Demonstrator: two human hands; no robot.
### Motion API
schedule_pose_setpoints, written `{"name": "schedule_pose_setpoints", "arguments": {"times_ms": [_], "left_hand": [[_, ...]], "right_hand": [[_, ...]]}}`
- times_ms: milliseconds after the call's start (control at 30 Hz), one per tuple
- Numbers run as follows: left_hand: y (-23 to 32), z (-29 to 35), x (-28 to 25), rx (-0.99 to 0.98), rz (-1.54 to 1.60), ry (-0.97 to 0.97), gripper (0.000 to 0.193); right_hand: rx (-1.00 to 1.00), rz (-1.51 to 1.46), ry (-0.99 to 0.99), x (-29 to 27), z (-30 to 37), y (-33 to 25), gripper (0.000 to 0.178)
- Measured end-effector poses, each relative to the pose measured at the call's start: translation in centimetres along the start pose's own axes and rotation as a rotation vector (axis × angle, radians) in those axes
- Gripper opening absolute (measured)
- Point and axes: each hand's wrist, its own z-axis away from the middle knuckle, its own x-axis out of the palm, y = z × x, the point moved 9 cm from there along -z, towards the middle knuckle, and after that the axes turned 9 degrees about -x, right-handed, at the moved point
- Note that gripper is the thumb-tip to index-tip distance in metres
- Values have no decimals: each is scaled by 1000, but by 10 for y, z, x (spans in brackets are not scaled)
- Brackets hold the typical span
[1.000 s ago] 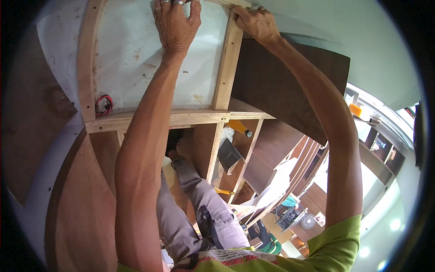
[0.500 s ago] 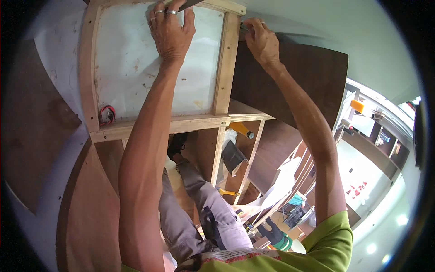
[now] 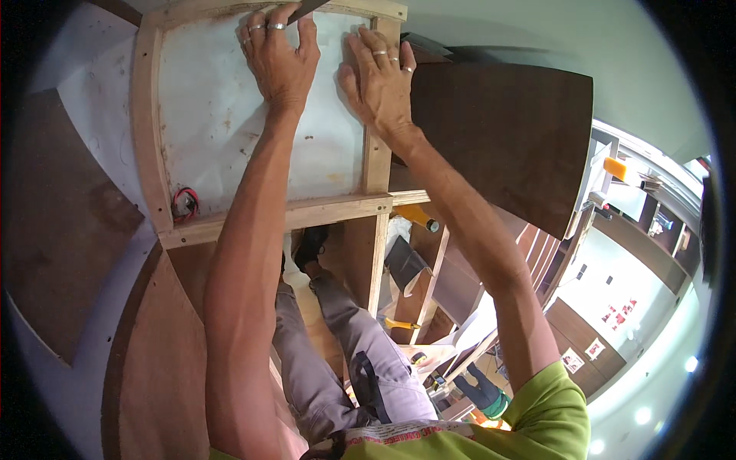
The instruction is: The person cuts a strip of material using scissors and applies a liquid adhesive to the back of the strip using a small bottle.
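My left hand (image 3: 280,65) is up at the top of a pale wooden frame (image 3: 376,165) with a white panel (image 3: 222,115) set in it. Its curled fingers grip a dark flat strip (image 3: 307,8), which runs out of the upper edge, so its full shape is hidden. Fingers apart, my right hand (image 3: 381,84) lies against the frame's right upright and overlaps the white panel, holding nothing. A coil of red and black wire (image 3: 185,204) sits in the frame's lower left corner.
A large dark brown panel (image 3: 498,138) is beside the frame on the right. Below are wooden compartments, with a yellow-and-black bottle-like object (image 3: 418,216) and a dark curved sheet (image 3: 406,266). Further down, another person (image 3: 483,395) is partly visible. A brown board (image 3: 73,222) is at left.
My right hand has moved left from beyond the frame's edge onto its right upright, and its fingers have spread. My left hand keeps its grip on the dark strip.
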Motion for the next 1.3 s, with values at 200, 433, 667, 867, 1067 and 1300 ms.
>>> {"name": "schedule_pose_setpoints", "arguments": {"times_ms": [200,433,667,867,1067,1300], "left_hand": [[-6,2,7,-45,-9,-43,27],[-27,5,10,-50,-44,36,21],[-9,3,4,-31,-33,-13,28],[-19,4,7,-39,-69,30,23],[-28,5,10,-11,-56,57,21],[-26,6,8,-35,-40,57,20]], "right_hand": [[-6,209,-111,5,-17,-4,48],[100,-116,-229,-27,-29,-2,36],[102,119,-303,6,-35,27,44],[108,197,-269,15,-38,27,38],[253,-109,-376,20,-45,50,34],[406,-234,-1,-5,1,67,39]]}}
